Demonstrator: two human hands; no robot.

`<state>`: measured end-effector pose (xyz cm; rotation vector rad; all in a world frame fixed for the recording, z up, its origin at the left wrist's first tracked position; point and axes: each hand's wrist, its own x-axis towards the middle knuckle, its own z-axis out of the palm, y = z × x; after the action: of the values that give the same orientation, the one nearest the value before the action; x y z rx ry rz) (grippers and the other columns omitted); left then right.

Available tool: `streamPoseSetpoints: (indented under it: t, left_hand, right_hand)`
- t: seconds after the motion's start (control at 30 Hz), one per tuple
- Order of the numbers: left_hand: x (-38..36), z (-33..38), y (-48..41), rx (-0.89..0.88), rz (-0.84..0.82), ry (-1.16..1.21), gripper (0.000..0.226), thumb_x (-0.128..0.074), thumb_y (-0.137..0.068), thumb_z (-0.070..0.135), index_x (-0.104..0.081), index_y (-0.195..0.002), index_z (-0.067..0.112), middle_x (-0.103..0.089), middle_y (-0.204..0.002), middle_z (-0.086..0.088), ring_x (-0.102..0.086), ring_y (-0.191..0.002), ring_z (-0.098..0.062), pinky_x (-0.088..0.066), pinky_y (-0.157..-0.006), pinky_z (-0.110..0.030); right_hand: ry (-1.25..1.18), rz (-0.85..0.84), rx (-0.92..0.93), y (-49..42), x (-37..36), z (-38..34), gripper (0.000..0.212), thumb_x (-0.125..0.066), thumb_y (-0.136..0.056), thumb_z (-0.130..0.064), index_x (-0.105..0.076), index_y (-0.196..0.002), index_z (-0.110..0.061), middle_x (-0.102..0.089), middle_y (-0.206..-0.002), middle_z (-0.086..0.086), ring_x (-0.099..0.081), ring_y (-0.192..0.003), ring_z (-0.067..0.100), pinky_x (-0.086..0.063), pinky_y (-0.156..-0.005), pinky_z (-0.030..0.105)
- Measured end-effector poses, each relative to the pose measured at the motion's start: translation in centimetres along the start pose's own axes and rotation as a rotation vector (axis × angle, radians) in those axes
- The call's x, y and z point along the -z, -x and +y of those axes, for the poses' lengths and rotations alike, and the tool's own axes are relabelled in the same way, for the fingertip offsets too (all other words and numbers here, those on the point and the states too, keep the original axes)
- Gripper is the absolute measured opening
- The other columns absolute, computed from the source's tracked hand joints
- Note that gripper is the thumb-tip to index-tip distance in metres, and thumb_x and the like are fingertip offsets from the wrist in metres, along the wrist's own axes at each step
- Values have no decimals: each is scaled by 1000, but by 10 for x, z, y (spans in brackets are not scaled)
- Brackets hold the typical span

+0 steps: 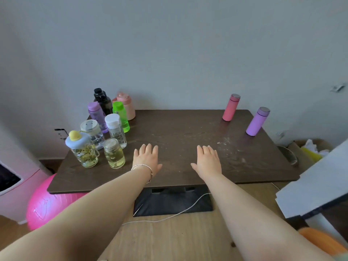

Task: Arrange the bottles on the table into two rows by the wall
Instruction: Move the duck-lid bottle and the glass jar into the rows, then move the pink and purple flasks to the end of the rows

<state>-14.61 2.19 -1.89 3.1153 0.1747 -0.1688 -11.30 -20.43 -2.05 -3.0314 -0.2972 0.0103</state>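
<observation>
Partly hidden: black bottle (pixel 102 100) behind purple bottle (pixel 96 114).

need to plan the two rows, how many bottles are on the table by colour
Purple: 2, a bottle and a flask
Pink or peach: 2, a jug and a flask
Green: 1
Black: 1
Clear: 4
Total: 10

Bottle cluster (pixel 105 127) table's (pixel 178 132) left — two flasks (pixel 244 114) apparently right.
</observation>
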Motion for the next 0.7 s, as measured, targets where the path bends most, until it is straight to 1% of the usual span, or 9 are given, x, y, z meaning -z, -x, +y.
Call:
streamPoseSetpoints:
  t: [0.2, 0.3, 0.47, 0.7]
  left_hand:
    - [26, 87, -26, -100, 85, -35, 82, -50, -93, 52, -8, -154, 19, -11, -162, -10, -7, -149, -32, -15, -119, -51]
    - [30, 120, -44, -152, 74, -46, 82, -50, -93, 52, -6, -154, 19, -10, -162, -10, -7, -149, -32, -14, -119, -50]
    - [27, 166, -85, -221, 47, -46, 82, -50, -92, 51, -6, -154, 19, -9, -162, -10, -6, -149, -32, -12, -119, -50]
    - [27, 215, -172, -321, 36, -29, 83, -51, -92, 50, -5, -154, 19, -8, -161, -10, -6, -149, -32, -13, -119, -49]
  right_hand:
    - [-41, 58, -109, 5, 21, 82, 77, -63, -92, -44, -27, -152, -10, -35, -155, 13, -24, -147, 31, -23, -121, 44]
    - [-50, 77, -158, -2, 25, 114, 77, -65, -91, -43, -30, -151, -9, -39, -152, 14, -28, -145, 32, -26, -119, 44]
    - [-43, 101, -228, -26, 31, 160, 77, -65, -91, -42, -30, -150, -9, -41, -150, 13, -29, -145, 32, -27, -119, 46]
    - [-39, 123, -359, -82, 34, 211, 75, -64, -91, -42, -31, -149, -9, -44, -146, 13, -36, -140, 30, -29, -117, 45]
